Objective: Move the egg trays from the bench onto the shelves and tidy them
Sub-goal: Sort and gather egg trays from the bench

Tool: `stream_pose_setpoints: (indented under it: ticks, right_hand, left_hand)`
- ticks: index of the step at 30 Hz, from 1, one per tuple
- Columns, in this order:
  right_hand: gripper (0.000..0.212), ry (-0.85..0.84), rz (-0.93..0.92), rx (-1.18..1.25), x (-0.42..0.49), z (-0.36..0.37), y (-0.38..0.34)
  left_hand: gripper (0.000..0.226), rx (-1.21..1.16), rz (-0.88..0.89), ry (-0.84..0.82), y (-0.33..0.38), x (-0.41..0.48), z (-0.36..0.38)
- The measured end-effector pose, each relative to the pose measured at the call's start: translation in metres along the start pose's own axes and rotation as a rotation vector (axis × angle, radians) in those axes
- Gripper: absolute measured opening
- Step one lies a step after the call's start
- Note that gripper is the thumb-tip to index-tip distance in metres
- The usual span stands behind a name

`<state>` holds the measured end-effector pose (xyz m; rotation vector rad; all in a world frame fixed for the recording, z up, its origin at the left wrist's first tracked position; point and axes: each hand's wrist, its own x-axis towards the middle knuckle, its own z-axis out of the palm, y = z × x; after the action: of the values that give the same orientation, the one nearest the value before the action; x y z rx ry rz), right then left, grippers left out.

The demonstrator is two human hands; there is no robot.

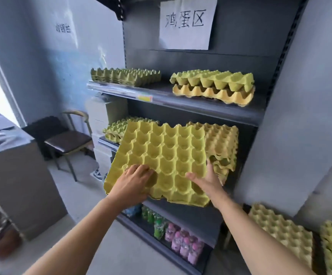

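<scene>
I hold a yellow-green egg tray (167, 153) tilted in front of the middle shelf. My left hand (133, 183) grips its near left corner. My right hand (208, 179) clasps its near right edge. Behind it on the middle shelf are a green stack (114, 129) on the left and a yellow stack (222, 143) on the right. The upper shelf (181, 100) carries a green stack (125, 76) at left and a green tray on a yellow one (214, 86) at right. More trays (280, 233) lie at the lower right.
Bottled drinks (181, 243) fill the bottom shelf. A paper sign (187, 22) hangs on the shelf's back panel. A chair (70, 139) and a white cabinet (105, 124) stand left of the shelving. A grey counter (12, 175) is at the left.
</scene>
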<state>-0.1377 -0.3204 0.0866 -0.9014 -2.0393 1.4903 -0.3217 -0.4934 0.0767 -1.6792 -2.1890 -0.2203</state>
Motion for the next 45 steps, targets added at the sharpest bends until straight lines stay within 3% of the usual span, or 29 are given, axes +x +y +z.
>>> stream_pose_setpoints:
  ticks: [4,9,14,20,27,33,38,42,45]
  right_hand:
    - [0.109,-0.036,-0.046,-0.153,0.052,0.071,-0.018]
    - [0.083,0.083,-0.053,-0.205,0.105,0.138,-0.037]
    - [0.076,0.184,-0.044,-0.156,0.168,0.174,-0.046]
    - [0.085,0.282,0.012,-0.028,0.273,0.197,-0.044]
    - [0.08,0.351,0.051,-0.108,0.381,0.223,-0.042]
    - [0.074,0.49,0.122,-0.353,0.441,0.249,-0.04]
    - [0.067,0.467,0.161,-0.391,0.465,0.262,-0.032]
    - [0.059,0.317,0.271,-0.435,0.468,0.271,-0.026]
    - [0.057,0.361,0.298,-0.468,0.466,0.278,-0.023]
  left_hand:
    - [0.077,0.053,0.024,-0.018,-0.087,0.005,0.013]
    - [0.078,0.009,0.038,0.045,-0.166,0.023,0.032]
    - [0.083,0.0,0.011,0.126,-0.226,0.062,0.059]
    - [0.069,-0.119,-0.434,0.078,-0.293,0.128,0.113]
    - [0.062,-0.297,-0.528,-0.025,-0.359,0.209,0.161]
    - [0.061,-0.347,-0.48,-0.041,-0.411,0.26,0.198]
    - [0.062,-0.318,-0.405,-0.124,-0.434,0.283,0.228]
    - [0.061,-0.259,-0.326,-0.274,-0.445,0.284,0.249]
    - [0.062,-0.256,-0.289,-0.258,-0.449,0.281,0.25]
